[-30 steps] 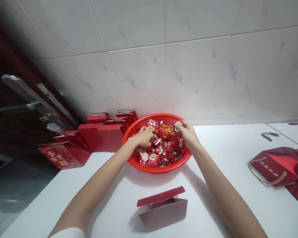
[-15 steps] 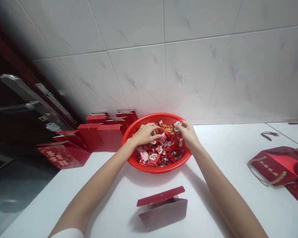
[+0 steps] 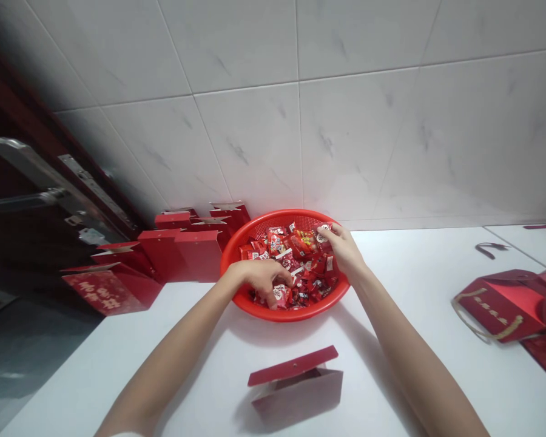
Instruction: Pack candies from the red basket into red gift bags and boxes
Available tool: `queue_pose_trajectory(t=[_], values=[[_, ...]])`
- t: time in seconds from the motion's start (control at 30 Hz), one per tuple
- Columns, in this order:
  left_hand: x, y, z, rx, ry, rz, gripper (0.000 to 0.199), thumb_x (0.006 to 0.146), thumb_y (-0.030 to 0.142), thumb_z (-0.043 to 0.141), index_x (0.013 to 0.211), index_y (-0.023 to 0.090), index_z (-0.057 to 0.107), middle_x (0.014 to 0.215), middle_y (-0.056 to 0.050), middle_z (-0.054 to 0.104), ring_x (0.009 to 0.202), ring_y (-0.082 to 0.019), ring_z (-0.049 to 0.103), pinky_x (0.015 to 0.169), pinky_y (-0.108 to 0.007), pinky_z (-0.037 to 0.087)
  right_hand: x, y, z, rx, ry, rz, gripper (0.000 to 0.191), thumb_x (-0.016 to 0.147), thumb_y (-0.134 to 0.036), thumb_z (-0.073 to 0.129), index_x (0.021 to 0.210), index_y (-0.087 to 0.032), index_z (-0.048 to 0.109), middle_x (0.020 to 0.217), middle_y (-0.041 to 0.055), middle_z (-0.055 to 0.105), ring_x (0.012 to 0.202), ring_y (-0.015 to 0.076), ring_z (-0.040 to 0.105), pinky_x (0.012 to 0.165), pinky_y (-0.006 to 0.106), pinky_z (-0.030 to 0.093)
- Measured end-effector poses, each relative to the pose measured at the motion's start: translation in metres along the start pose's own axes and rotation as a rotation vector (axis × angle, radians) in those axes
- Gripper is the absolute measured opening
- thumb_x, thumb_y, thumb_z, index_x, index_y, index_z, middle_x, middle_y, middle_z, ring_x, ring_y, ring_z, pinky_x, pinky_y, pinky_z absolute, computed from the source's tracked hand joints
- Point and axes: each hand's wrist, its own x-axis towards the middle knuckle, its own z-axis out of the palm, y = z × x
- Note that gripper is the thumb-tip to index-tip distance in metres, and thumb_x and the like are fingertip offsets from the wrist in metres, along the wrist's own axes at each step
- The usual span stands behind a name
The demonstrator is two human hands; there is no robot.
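A red plastic basket stands on the white table, filled with red wrapped candies. My left hand reaches into its front left part, thumb and fingers apart and curved down around a candy packet with a pale label. It is touching the candies, but no firm hold shows. At the basket's right rim, my right hand pinches a dark red candy packet between thumb and fingers. In front of the basket, a small red gift box stands with its flap partly raised.
Several red gift boxes stand at the left by the wall. To the right lie a red box with a rope handle and a dark ribbon. A tiled wall rises behind, and a door with a metal handle is at left.
My left hand has moved from the basket's upper middle toward its front left, uncovering candies at the back. My right hand stays at the right rim with its packet.
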Motion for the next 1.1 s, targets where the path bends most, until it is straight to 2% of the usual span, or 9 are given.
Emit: queue_pose_trajectory(t=[0.1, 0.23, 0.33, 0.43, 0.6, 0.73, 0.83, 0.97, 1.1], values=[[-0.001, 0.001, 0.002, -0.023, 0.064, -0.04, 0.057, 0.056, 0.032, 0.085, 0.11, 0.02, 0.073, 0.073, 0.001, 0.069, 0.059, -0.019, 0.065, 0.054, -0.025, 0.048, 0.0, -0.001, 0.0, 0.026, -0.002, 0.063, 0.01, 0.074, -0.029, 0.07, 0.077, -0.021, 0.067, 0.065, -0.001, 0.068, 0.056, 0.0159, 0.064, 0.052, 0.026, 0.047], [-0.001, 0.0, -0.001, 0.01, 0.335, 0.2, 0.027, 0.072, 0.036, 0.075, 0.093, 0.02, 0.074, 0.087, -0.001, 0.073, 0.082, -0.021, 0.067, 0.072, -0.025, 0.048, 0.002, 0.0, 0.001, 0.081, -0.029, 0.12, 0.006, 0.079, -0.028, 0.069, 0.077, -0.021, 0.067, 0.063, -0.0006, 0.069, 0.056, 0.0174, 0.066, 0.057, 0.029, 0.053], [0.0, 0.002, -0.003, -0.113, 0.509, 0.321, 0.031, 0.084, 0.043, 0.063, 0.096, 0.017, 0.073, 0.092, -0.004, 0.074, 0.087, -0.022, 0.066, 0.078, -0.028, 0.048, 0.004, 0.002, 0.0, 0.102, -0.065, 0.125, 0.008, 0.082, -0.026, 0.068, 0.076, -0.021, 0.068, 0.066, 0.0013, 0.071, 0.059, 0.0184, 0.067, 0.06, 0.031, 0.056], [0.003, 0.002, -0.005, -0.266, 0.594, 0.374, 0.035, 0.089, 0.044, 0.056, 0.104, 0.017, 0.073, 0.102, -0.006, 0.074, 0.096, -0.024, 0.066, 0.086, -0.031, 0.05, 0.006, 0.003, -0.001, 0.143, -0.118, 0.144, 0.007, 0.083, -0.026, 0.069, 0.078, -0.021, 0.068, 0.071, 0.0031, 0.073, 0.069, 0.0206, 0.071, 0.067, 0.034, 0.059], [0.007, -0.007, -0.007, -0.461, 0.597, 0.365, 0.035, 0.085, 0.029, 0.059, 0.116, 0.022, 0.073, 0.127, -0.005, 0.07, 0.12, -0.026, 0.059, 0.103, -0.036, 0.046, 0.005, 0.002, -0.002, 0.182, -0.198, 0.197, 0.005, 0.084, -0.026, 0.07, 0.085, -0.021, 0.071, 0.076, 0.0025, 0.073, 0.072, 0.0189, 0.069, 0.07, 0.036, 0.061], [0.01, -0.01, -0.005, -0.571, 0.555, 0.467, 0.04, 0.085, 0.03, 0.063, 0.125, 0.022, 0.068, 0.128, -0.008, 0.069, 0.12, -0.026, 0.061, 0.101, -0.038, 0.048, 0.002, 0.0, -0.003, 0.164, -0.249, 0.205, 0.007, 0.085, -0.027, 0.069, 0.085, -0.021, 0.072, 0.079, 0.0024, 0.071, 0.071, 0.0166, 0.065, 0.07, 0.035, 0.061], [0.013, -0.011, -0.004, -0.63, 0.595, 0.517, 0.045, 0.084, 0.033, 0.069, 0.127, 0.02, 0.066, 0.13, -0.011, 0.066, 0.116, -0.026, 0.063, 0.098, -0.038, 0.05, 0.001, -0.001, -0.004, 0.17, -0.304, 0.194, 0.01, 0.083, -0.031, 0.072, 0.086, -0.021, 0.072, 0.08, 0.002, 0.07, 0.073, 0.0162, 0.063, 0.07, 0.034, 0.06], [0.015, -0.011, -0.003, -0.674, 0.598, 0.541, 0.053, 0.084, 0.039, 0.073, 0.131, 0.018, 0.061, 0.118, -0.012, 0.071, 0.109, -0.025, 0.066, 0.094, -0.038, 0.052, 0.0, 0.001, -0.005, 0.154, -0.383, 0.165, 0.023, 0.074, -0.04, 0.082, 0.081, -0.021, 0.071, 0.075, -0.0008, 0.066, 0.065, 0.0122, 0.056, 0.063, 0.027, 0.053], [0.011, -0.007, -0.003, -0.689, 0.576, 0.527, 0.06, 0.081, 0.042, 0.075, 0.132, 0.014, 0.059, 0.099, -0.009, 0.075, 0.1, -0.024, 0.069, 0.091, -0.038, 0.052, -0.001, 0.002, -0.005, 0.069, -0.389, 0.123, 0.035, 0.062, -0.047, 0.088, 0.074, -0.019, 0.07, 0.068, -0.0037, 0.061, 0.06, 0.0089, 0.048, 0.056, 0.022, 0.04]])
